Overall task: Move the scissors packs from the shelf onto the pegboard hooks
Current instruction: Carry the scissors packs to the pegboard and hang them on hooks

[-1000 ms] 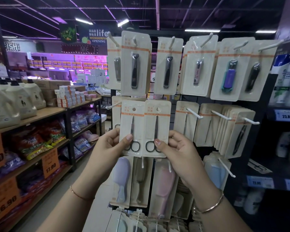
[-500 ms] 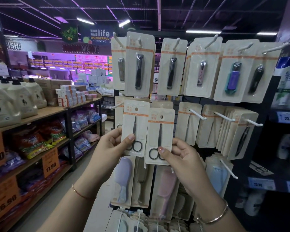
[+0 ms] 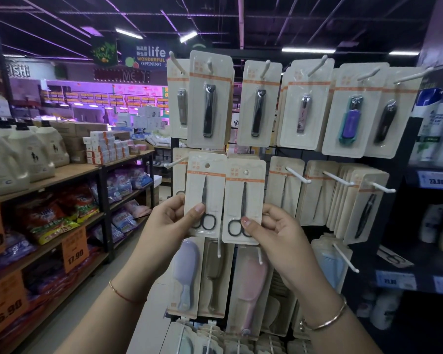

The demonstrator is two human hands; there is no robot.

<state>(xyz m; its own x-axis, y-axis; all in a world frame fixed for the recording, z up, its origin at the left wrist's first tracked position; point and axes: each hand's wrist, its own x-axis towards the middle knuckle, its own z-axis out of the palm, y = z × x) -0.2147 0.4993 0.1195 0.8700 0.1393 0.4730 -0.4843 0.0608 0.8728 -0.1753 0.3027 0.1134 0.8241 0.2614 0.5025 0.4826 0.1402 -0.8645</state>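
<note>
Two beige scissors packs are held up in front of the pegboard's middle row. My left hand [image 3: 173, 221] pinches the left scissors pack [image 3: 206, 175] at its lower edge, thumb on the front. My right hand [image 3: 274, 229] grips the right scissors pack [image 3: 243, 180] near the black handles. The two packs sit side by side, slightly apart. A white hook [image 3: 173, 162] sticks out at the left of that row with another scissors pack [image 3: 178, 172] behind it. One more scissors pack [image 3: 394, 258] lies on the dark shelf at the right.
Nail clipper packs [image 3: 210, 100] hang on the top row, thin tool packs [image 3: 343, 195] on the middle row at the right, brush packs [image 3: 187, 274] below. Bare white hooks [image 3: 345, 258] jut out at the lower right. Shelves of detergent bottles [image 3: 31, 152] line the left aisle.
The right pack dropped lower half a second ago and is now back up, nearly level with the left one. Both packs have drifted slightly apart.
</note>
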